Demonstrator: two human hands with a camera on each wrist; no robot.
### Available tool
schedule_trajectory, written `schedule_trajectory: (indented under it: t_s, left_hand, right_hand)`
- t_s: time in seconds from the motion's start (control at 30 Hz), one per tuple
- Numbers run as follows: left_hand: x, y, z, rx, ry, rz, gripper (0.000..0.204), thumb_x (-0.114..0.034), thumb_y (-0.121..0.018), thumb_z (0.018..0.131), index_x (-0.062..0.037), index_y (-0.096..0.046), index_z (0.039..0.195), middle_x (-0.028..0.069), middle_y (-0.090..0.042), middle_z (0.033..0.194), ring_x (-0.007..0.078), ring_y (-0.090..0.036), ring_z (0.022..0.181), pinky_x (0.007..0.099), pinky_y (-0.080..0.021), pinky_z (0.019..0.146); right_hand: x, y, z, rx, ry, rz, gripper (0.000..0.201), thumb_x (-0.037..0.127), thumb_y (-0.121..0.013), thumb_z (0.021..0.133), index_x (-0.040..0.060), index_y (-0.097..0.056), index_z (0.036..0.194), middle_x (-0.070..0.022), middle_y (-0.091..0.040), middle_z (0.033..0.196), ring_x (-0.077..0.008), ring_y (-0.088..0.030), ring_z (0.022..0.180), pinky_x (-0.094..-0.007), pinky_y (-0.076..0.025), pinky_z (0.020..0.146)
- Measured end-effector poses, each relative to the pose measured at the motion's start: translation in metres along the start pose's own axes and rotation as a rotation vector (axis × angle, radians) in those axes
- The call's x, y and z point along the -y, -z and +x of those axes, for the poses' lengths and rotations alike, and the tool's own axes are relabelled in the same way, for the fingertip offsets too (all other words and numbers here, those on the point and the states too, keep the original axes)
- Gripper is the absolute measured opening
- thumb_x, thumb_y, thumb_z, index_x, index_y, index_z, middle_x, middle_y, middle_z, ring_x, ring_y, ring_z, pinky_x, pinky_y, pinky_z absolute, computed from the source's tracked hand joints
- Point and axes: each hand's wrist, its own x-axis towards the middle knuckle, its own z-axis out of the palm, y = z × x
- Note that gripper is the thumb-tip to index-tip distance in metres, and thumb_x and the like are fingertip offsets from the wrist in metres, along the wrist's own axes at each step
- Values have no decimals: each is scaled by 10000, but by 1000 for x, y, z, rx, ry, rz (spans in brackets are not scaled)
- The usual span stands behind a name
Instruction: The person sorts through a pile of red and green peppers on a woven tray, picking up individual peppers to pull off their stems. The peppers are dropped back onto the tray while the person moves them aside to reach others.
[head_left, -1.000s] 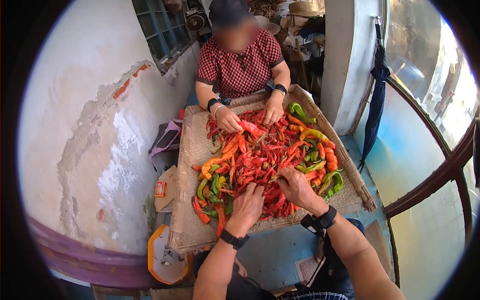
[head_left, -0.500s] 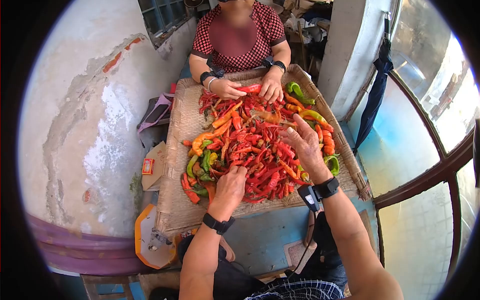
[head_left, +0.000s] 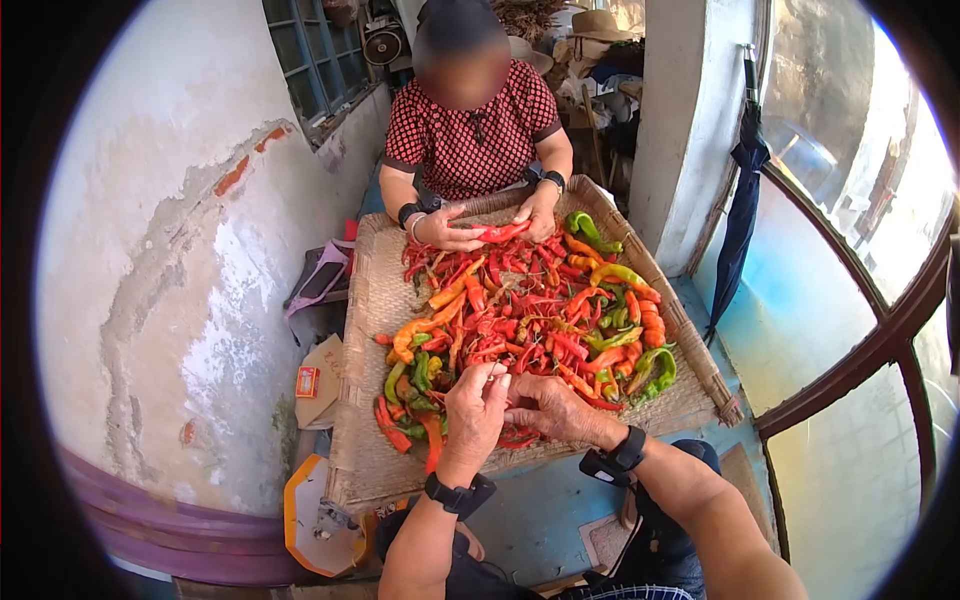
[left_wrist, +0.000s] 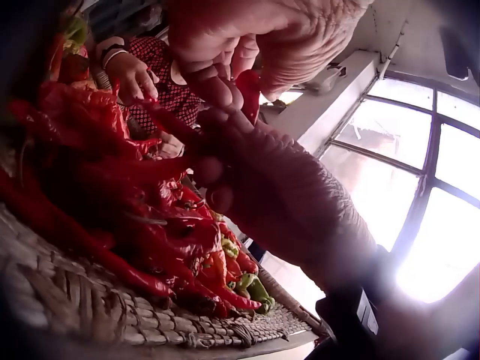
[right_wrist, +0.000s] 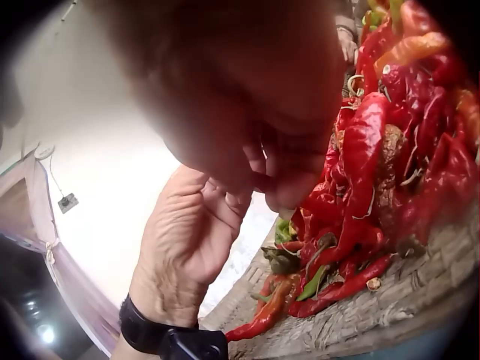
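My left hand [head_left: 475, 415] and right hand [head_left: 555, 408] meet over the near edge of a pile of chili peppers [head_left: 520, 300]. Between their fingertips they pinch a small red chili pepper [left_wrist: 249, 91], mostly covered by the fingers. In the right wrist view the left hand [right_wrist: 195, 225] comes up from below to meet the right. Red peppers fill the middle of a woven tray [head_left: 365, 450], with orange and green ones along both sides. Across from me, a person [head_left: 475, 135] holds a long red pepper [head_left: 500, 233] in both hands.
A cracked plaster wall [head_left: 190, 300] stands to the left. On the right, an umbrella [head_left: 740, 200] hangs beside a framed window [head_left: 830, 440]. An orange-rimmed container [head_left: 315, 515] and a cardboard piece [head_left: 320, 385] with a small red box are beside the tray.
My right hand reached with spread fingers over the tray's right side, then came back to my left hand. The other person's red pepper went from one hand into both.
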Motion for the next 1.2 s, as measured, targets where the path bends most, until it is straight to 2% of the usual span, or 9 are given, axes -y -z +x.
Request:
schedule_trajectory:
  t_s: [0.13,0.2,0.4,0.53,0.6,0.7,0.77,0.87,1.2]
  left_hand:
    - [3,-2,2,-53,-9,-114,374,-174,-615,906,-28,-507,1233,130,-604,986,166,-604,764,298,-507,685]
    - [14,-3,5,-58,14,-80,369,-188,-595,922,-31,-502,1242,138,-592,1032,198,-606,791,329,-507,725]
    - [26,-3,-6,207,-215,588,377,-127,-615,868,-20,-520,1217,173,-552,1090,348,-534,1005,422,-487,821]
    - [25,-6,-9,339,-172,654,333,-107,-633,829,-14,-556,1139,172,-562,999,357,-531,973,436,-477,821]
    - [24,-5,-8,322,-167,697,208,-99,-660,800,-24,-578,976,160,-578,910,347,-558,916,422,-492,765]
    - [29,-5,-6,314,-185,672,181,-111,-686,781,-36,-562,889,144,-589,837,342,-583,879,425,-499,750]
    - [33,-7,-6,332,-187,668,192,-107,-687,773,-34,-551,886,150,-591,838,344,-589,885,432,-501,740]
    - [39,-9,-7,342,-187,725,201,-92,-675,769,-23,-541,901,160,-589,847,346,-590,887,436,-502,742]
    - [29,9,-14,457,-79,869,186,-17,-607,774,-11,-598,959,159,-574,1008,339,-577,971,405,-529,797]
  right_hand:
    - [-14,0,1,-282,190,-139,136,130,-635,907,-2,-623,938,-91,-590,768,-162,-633,671,-308,-522,601]
    - [-4,10,2,-304,-104,430,176,165,-597,939,-8,-624,956,-49,-591,752,-113,-612,607,-266,-512,521]
    - [5,50,0,53,-370,179,285,180,-623,927,-11,-593,1136,-4,-611,709,-63,-591,546,-209,-486,462]
    - [-23,57,22,-589,34,346,531,199,-608,931,-36,-391,1355,-115,-646,834,-189,-648,745,-310,-541,649]
    - [-48,55,17,-577,85,-189,717,255,-586,940,-37,-184,1458,-170,-621,1041,-207,-633,879,-330,-525,752]
    - [-36,46,11,-243,-76,-289,394,163,-659,852,-33,-573,1183,-193,-655,967,-228,-661,878,-342,-521,747]
    - [-47,32,5,-161,157,-506,380,135,-689,780,22,-613,1135,-186,-650,965,-343,-629,908,-411,-521,764]
    - [-24,23,-2,-80,-40,-716,504,156,-692,782,86,-532,1255,-162,-636,905,-332,-637,898,-409,-529,752]
    - [-25,20,-7,95,114,-603,460,137,-683,793,105,-566,1237,-143,-619,910,-327,-635,877,-426,-531,726]
